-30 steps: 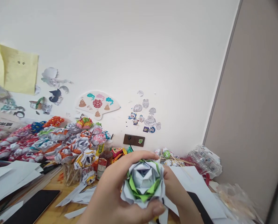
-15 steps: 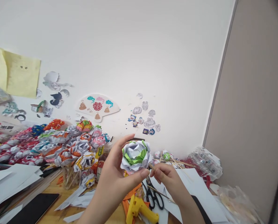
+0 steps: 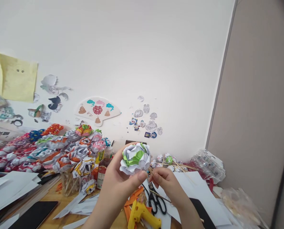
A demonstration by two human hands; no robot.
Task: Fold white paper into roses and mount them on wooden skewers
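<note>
Closer than before, the right hand (image 3: 167, 186) pinches a stick (image 3: 150, 170) under the paper flower (image 3: 135, 156), which the left hand (image 3: 115, 188) grips.

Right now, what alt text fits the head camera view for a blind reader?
A left hand holds a green-and-white paper flower while the right hand pinches a thin stick at its base. Below lie a yellow glue gun and scissors; more paper flowers crowd the left.

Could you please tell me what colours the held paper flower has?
The paper flower is white with green; head view.
</note>
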